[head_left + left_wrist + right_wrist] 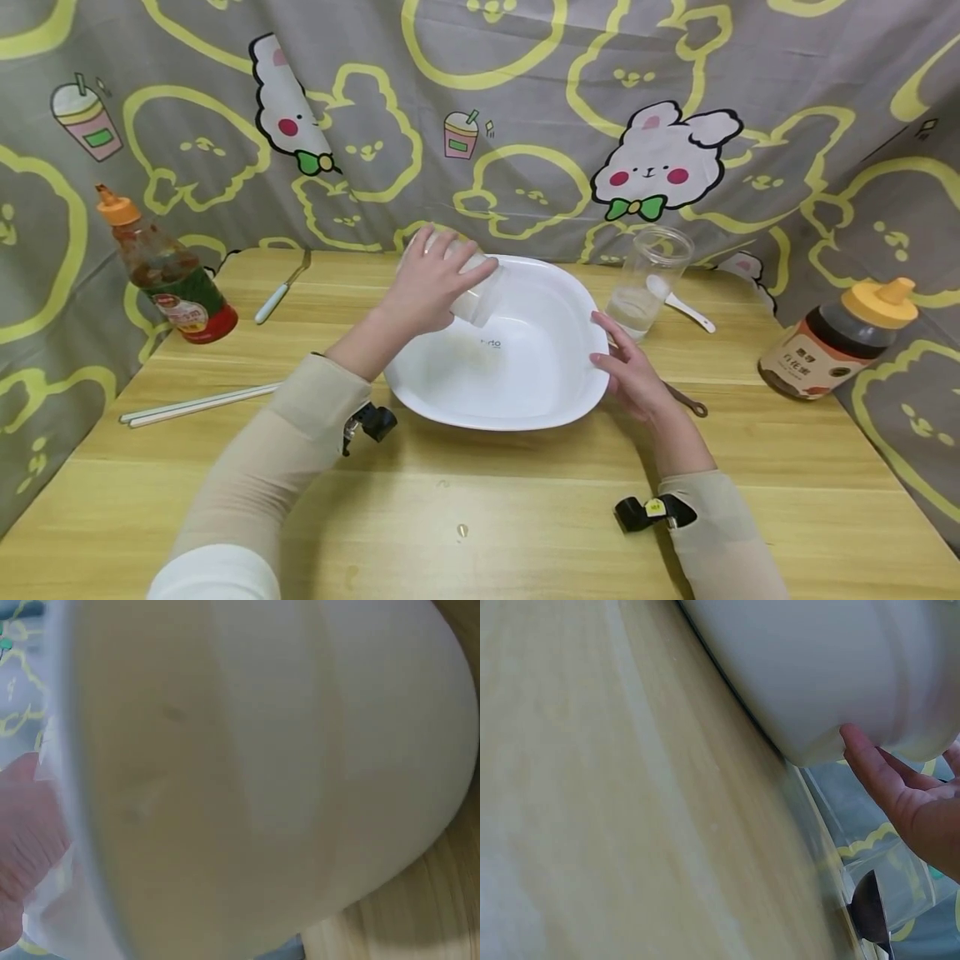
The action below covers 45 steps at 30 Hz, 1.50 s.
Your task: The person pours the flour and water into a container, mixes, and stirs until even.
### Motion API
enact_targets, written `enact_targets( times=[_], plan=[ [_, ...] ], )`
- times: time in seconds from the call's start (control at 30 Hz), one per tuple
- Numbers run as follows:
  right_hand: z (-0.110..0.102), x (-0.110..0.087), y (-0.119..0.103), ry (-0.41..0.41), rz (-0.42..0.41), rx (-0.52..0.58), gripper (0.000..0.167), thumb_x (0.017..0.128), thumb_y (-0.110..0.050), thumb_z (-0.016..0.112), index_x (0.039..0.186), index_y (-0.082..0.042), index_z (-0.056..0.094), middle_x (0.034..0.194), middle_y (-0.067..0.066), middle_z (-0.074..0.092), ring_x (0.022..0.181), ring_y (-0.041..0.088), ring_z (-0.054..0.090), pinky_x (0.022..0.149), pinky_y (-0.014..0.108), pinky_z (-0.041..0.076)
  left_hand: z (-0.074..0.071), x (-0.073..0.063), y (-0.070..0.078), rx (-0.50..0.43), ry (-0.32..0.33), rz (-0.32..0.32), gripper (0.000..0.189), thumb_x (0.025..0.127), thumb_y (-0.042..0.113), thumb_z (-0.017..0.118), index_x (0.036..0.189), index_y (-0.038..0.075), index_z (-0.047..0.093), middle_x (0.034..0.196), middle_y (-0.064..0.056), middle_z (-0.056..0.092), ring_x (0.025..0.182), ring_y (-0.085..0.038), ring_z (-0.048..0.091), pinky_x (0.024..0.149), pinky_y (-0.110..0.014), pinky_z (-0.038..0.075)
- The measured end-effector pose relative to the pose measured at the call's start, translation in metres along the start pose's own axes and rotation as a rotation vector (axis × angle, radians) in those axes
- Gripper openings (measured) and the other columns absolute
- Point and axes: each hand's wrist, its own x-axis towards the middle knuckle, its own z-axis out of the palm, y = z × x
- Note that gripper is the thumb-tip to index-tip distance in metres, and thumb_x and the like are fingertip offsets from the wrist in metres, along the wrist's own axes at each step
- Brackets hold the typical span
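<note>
My left hand (435, 283) grips a clear plastic cup (474, 308), tipped mouth-down over the left side of a white basin (555, 408). Something pale shows inside the cup, and a faint beige patch lies on the basin floor below it; whether liquid or grains I cannot tell. At the basin's right rim, my right hand (633, 375) holds on with thumb and forefinger. In the right wrist view, its other fingers (877, 772) touch the outer wall from below. The basin's outer wall (277, 750) fills most of the left wrist view.
Behind the right hand stand a clear cup (637, 312) with some liquid, a white spoon (690, 312) and a dark ladle (868, 907). A honey bottle (832, 342) is far right. At left are a sauce bottle (180, 283), a spreader (283, 287) and chopsticks (198, 405).
</note>
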Motion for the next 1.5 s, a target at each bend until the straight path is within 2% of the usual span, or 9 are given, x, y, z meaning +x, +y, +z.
enact_targets(
  times=[0.1, 0.3, 0.4, 0.53, 0.8, 0.9, 1.2, 1.4, 1.5],
  plan=[
    [0.000, 0.000, 0.000, -0.002, -0.005, 0.005, 0.061, 0.084, 0.004, 0.045, 0.137, -0.017, 0.024, 0.118, 0.013, 0.037, 0.091, 0.018, 0.054, 0.066, 0.035, 0.050, 0.001, -0.001, -0.001, -0.006, 0.015, -0.014, 0.076, 0.060, 0.030, 0.071, 0.128, 0.024, 0.038, 0.121, -0.010, 0.043, 0.112, -0.034, 0.031, 0.095, -0.052, 0.017],
    [0.000, 0.001, 0.000, -0.007, -0.009, 0.005, 0.061, 0.084, 0.003, 0.046, 0.137, -0.017, 0.024, 0.119, 0.015, 0.036, 0.091, 0.019, 0.054, 0.066, 0.035, 0.050, 0.002, -0.003, -0.002, -0.248, -0.022, -0.139, 0.087, 0.056, 0.042, 0.073, 0.131, 0.016, 0.035, 0.123, -0.010, 0.042, 0.112, -0.032, 0.034, 0.095, -0.050, 0.020],
    [0.000, 0.001, 0.001, -0.013, -0.007, 0.002, 0.061, 0.084, 0.004, 0.045, 0.137, -0.017, 0.023, 0.118, 0.014, 0.037, 0.091, 0.020, 0.054, 0.066, 0.036, 0.050, 0.002, -0.004, 0.000, -0.157, -0.032, -0.092, 0.080, 0.060, 0.037, 0.071, 0.128, 0.018, 0.035, 0.119, -0.011, 0.042, 0.110, -0.034, 0.034, 0.093, -0.051, 0.023],
    [0.001, 0.001, 0.002, -0.012, -0.004, -0.004, 0.061, 0.084, 0.004, 0.045, 0.137, -0.016, 0.023, 0.116, 0.013, 0.039, 0.090, 0.019, 0.054, 0.066, 0.035, 0.050, 0.003, -0.006, 0.000, 0.029, 0.039, 0.003, 0.072, 0.060, 0.029, 0.070, 0.123, 0.019, 0.037, 0.112, -0.011, 0.044, 0.105, -0.035, 0.035, 0.091, -0.052, 0.024],
    [0.000, 0.001, 0.001, -0.017, -0.010, -0.009, 0.061, 0.084, 0.003, 0.046, 0.137, -0.016, 0.023, 0.116, 0.012, 0.039, 0.090, 0.019, 0.054, 0.066, 0.035, 0.050, 0.004, -0.006, 0.000, -0.095, -0.011, -0.098, 0.081, 0.058, 0.038, 0.073, 0.128, 0.018, 0.036, 0.122, -0.013, 0.040, 0.110, -0.035, 0.033, 0.094, -0.052, 0.021],
    [0.000, 0.001, 0.002, -0.014, -0.003, -0.014, 0.061, 0.084, 0.003, 0.046, 0.137, -0.017, 0.023, 0.116, 0.012, 0.039, 0.091, 0.019, 0.054, 0.066, 0.035, 0.050, 0.005, -0.007, -0.003, -0.176, 0.007, -0.145, 0.083, 0.057, 0.038, 0.072, 0.128, 0.016, 0.036, 0.122, -0.013, 0.041, 0.110, -0.035, 0.034, 0.093, -0.051, 0.023],
    [0.001, 0.001, 0.000, -0.006, -0.006, -0.017, 0.060, 0.084, 0.002, 0.047, 0.136, -0.018, 0.025, 0.114, 0.011, 0.041, 0.089, 0.018, 0.055, 0.065, 0.035, 0.050, 0.003, -0.011, -0.028, -0.614, 0.214, -0.450, 0.088, 0.052, 0.034, 0.077, 0.126, 0.014, 0.034, 0.117, -0.009, 0.046, 0.103, -0.027, 0.043, 0.082, -0.045, 0.038],
    [0.001, 0.001, 0.001, -0.007, -0.005, 0.010, 0.060, 0.083, 0.003, 0.047, 0.136, -0.019, 0.027, 0.113, 0.012, 0.042, 0.088, 0.018, 0.055, 0.064, 0.034, 0.050, 0.005, -0.022, -0.051, -0.981, 0.287, -0.779, 0.094, 0.053, 0.029, 0.079, 0.132, 0.023, 0.028, 0.121, -0.002, 0.043, 0.106, -0.019, 0.040, 0.087, -0.036, 0.035],
    [0.001, 0.001, 0.001, -0.008, -0.007, 0.018, 0.060, 0.084, 0.003, 0.046, 0.136, -0.019, 0.027, 0.114, 0.012, 0.041, 0.088, 0.018, 0.055, 0.064, 0.034, 0.050, 0.009, -0.028, -0.063, -1.182, 0.373, -0.940, 0.092, 0.057, 0.026, 0.078, 0.132, 0.025, 0.026, 0.123, -0.001, 0.040, 0.107, -0.016, 0.038, 0.088, -0.033, 0.034]
  ],
)
